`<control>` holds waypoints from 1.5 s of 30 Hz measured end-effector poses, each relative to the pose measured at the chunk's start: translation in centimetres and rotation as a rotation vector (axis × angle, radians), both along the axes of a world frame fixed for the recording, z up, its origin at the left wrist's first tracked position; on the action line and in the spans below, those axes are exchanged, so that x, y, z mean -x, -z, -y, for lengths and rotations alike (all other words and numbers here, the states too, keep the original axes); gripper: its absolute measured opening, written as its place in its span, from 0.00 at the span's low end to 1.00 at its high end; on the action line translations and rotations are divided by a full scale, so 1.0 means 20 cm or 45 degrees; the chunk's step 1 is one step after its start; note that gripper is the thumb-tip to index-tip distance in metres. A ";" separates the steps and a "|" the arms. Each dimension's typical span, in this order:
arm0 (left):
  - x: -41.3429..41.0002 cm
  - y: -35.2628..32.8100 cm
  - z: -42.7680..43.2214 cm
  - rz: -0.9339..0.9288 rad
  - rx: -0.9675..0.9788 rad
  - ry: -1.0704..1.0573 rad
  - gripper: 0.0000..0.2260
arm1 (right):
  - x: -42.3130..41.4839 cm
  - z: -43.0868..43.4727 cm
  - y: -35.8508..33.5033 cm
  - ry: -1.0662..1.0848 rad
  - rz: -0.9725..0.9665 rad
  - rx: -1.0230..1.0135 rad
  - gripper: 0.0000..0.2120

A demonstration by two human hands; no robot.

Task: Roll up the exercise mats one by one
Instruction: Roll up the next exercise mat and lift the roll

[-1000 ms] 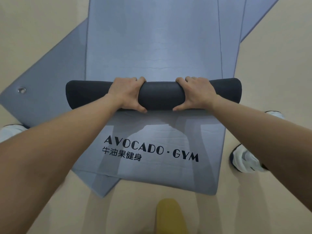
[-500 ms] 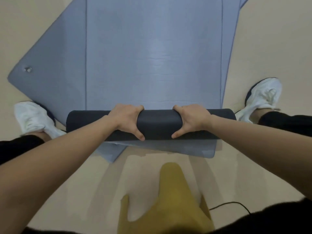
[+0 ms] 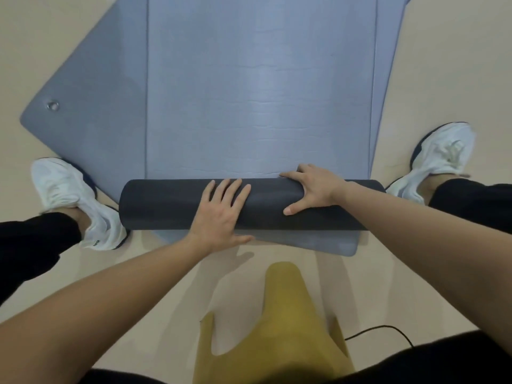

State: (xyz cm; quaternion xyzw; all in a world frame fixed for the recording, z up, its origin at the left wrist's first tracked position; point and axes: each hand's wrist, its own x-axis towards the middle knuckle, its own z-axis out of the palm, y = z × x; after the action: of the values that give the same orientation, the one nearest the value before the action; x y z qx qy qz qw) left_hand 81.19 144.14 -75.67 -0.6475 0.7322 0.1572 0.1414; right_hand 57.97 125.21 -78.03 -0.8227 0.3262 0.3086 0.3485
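Observation:
A dark grey rolled mat (image 3: 166, 203) lies crosswise between my feet, on the near end of a flat blue-grey mat (image 3: 260, 92). A short strip of that mat's near edge (image 3: 332, 243) shows in front of the roll. My left hand (image 3: 221, 214) rests flat on top of the roll near its middle, fingers spread. My right hand (image 3: 313, 189) wraps the roll further right, fingers over the far side and thumb on the near side. A second blue-grey mat (image 3: 91, 106) lies angled underneath at the left, and a further mat's edge (image 3: 385, 65) shows at the right.
My white shoes stand at either end of the roll, left shoe (image 3: 69, 195) and right shoe (image 3: 440, 153). A metal eyelet (image 3: 52, 105) marks the angled mat's corner. A yellow garment (image 3: 277, 328) hangs below me and a black cable (image 3: 388, 329) lies on the beige floor (image 3: 41, 37).
The roll came toward me over the printed end of the mat. My left hand has let go of its grip and now lies flat; my right hand has shifted to the right.

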 end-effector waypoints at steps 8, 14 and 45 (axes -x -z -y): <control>-0.13 0.01 0.29 -0.123 -0.131 -0.022 0.54 | -0.03 0.08 -0.09 0.038 0.170 0.453 0.44; -0.23 -0.06 0.55 -0.286 -0.370 -0.109 0.50 | -0.04 -0.17 -0.16 0.016 0.547 0.824 0.37; -0.34 0.01 0.75 0.076 0.192 -0.105 0.61 | -0.25 0.38 -0.11 0.170 0.451 0.944 0.42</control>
State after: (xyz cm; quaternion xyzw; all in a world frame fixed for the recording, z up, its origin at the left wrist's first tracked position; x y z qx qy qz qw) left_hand 88.03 129.20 -75.93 -0.6902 0.7102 0.0880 0.1073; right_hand 62.90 117.51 -75.89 -0.9100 0.4027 0.0006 0.0986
